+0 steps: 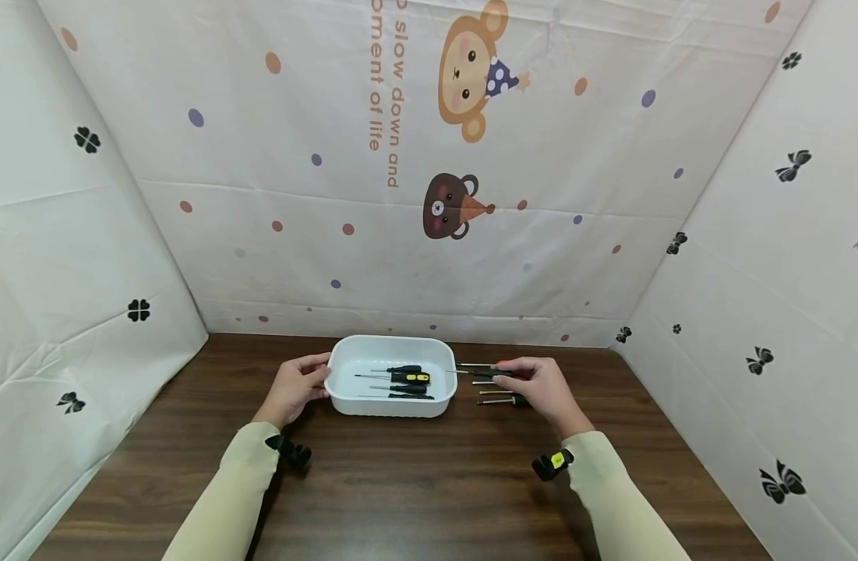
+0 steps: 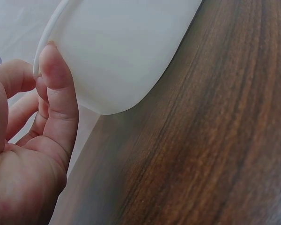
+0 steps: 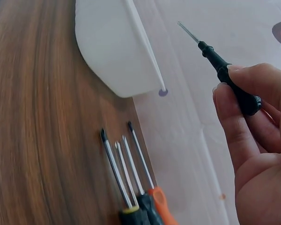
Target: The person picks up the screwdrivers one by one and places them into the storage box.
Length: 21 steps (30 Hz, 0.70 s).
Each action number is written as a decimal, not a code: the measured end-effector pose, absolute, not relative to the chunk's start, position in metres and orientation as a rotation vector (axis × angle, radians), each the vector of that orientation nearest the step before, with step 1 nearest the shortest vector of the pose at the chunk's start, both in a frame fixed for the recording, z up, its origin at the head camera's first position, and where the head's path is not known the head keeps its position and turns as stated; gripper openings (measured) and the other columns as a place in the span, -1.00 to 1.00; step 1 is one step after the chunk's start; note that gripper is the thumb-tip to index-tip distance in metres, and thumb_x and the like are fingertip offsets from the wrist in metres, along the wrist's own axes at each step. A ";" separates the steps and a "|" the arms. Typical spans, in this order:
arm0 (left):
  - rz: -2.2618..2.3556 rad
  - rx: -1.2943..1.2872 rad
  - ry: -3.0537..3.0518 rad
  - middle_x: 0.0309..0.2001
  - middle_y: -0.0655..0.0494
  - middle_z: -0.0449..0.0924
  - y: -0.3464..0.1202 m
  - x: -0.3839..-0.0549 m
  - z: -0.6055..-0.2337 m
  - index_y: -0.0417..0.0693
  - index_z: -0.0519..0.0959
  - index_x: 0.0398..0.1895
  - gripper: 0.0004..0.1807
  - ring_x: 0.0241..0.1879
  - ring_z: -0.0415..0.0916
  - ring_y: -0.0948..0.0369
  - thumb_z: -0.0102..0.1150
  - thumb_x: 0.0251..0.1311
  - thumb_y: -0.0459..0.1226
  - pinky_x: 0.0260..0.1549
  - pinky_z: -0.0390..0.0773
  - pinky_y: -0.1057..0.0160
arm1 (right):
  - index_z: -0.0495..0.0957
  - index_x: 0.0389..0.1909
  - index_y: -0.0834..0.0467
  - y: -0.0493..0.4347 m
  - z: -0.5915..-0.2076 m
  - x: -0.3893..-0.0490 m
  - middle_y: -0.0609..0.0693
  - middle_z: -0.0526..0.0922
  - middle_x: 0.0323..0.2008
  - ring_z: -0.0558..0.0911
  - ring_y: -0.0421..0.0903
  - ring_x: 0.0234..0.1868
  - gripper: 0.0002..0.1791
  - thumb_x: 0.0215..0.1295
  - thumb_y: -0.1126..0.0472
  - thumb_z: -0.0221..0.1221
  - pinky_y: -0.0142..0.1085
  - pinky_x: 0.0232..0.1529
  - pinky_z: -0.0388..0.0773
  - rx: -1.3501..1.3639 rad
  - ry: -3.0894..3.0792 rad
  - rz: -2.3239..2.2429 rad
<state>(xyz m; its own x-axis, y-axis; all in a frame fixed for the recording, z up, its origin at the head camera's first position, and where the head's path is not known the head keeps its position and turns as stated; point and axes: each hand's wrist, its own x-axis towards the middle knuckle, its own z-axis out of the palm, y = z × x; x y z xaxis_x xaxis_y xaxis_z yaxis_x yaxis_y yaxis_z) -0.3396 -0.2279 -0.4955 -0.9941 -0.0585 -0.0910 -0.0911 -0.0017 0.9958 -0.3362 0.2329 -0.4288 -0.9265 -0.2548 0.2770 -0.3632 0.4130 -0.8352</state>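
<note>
A white plastic basin (image 1: 393, 407) sits on the table, with several screwdrivers lying side by side in it; one has a black and yellow handle (image 1: 414, 379). At its left end my left hand (image 1: 294, 389) pinches the rim between thumb and fingers, as the left wrist view shows on the white wall (image 2: 117, 56). My right hand (image 1: 544, 389) holds a small screwdriver (image 3: 220, 68) by its black handle, pinched between thumb and fingers. Its thin shaft points toward the basin's right end. Below it, several screwdrivers lie on the table, one with an orange handle (image 3: 162, 206).
The brown wood-grain table (image 1: 414, 483) meets a pale printed cloth (image 1: 372, 257) at its back edge. Further cloth walls stand at left (image 1: 64, 312) and right (image 1: 737, 312). A dark wrist camera (image 1: 553, 464) sits on the right wrist.
</note>
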 end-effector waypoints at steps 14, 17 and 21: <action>2.228 -0.153 2.175 -0.05 -0.11 0.62 -0.226 -0.338 -0.491 -0.31 0.42 0.41 -0.49 -0.49 0.56 0.29 0.16 0.44 -0.36 -0.45 0.71 0.34 | 0.81 -0.12 0.09 0.207 -0.427 -0.347 0.04 0.82 -0.13 0.75 -0.18 -0.20 -0.68 0.13 0.05 0.52 -0.32 -0.21 0.71 0.567 -2.543 1.645; 2.219 -0.157 2.184 -0.04 -0.13 0.61 -0.227 -0.338 -0.491 -0.30 0.43 0.41 -0.50 -0.48 0.56 0.29 0.16 0.45 -0.36 -0.44 0.72 0.35 | 0.80 -0.08 0.10 0.201 -0.427 -0.350 0.03 0.81 -0.11 0.75 -0.15 -0.17 -0.66 0.15 0.05 0.50 -0.24 -0.16 0.73 0.561 -2.560 1.669; 2.216 -0.169 2.190 -0.04 -0.14 0.61 -0.227 -0.337 -0.491 -0.31 0.44 0.39 -0.51 -0.48 0.56 0.29 0.16 0.44 -0.36 -0.44 0.72 0.34 | 0.79 -0.05 0.11 0.193 -0.429 -0.353 0.04 0.81 -0.09 0.74 -0.13 -0.16 -0.66 0.17 0.08 0.49 -0.11 -0.10 0.74 0.558 -2.577 1.696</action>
<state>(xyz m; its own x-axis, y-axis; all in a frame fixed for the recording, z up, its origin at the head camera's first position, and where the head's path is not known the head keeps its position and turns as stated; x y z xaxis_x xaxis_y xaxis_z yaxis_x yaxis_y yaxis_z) -0.3371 -0.2272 -0.4912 -0.9939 -0.0609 -0.0917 -0.0910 -0.0146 0.9957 -0.3534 0.1926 -0.4288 -0.9365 -0.2892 0.1981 -0.2964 0.3514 -0.8881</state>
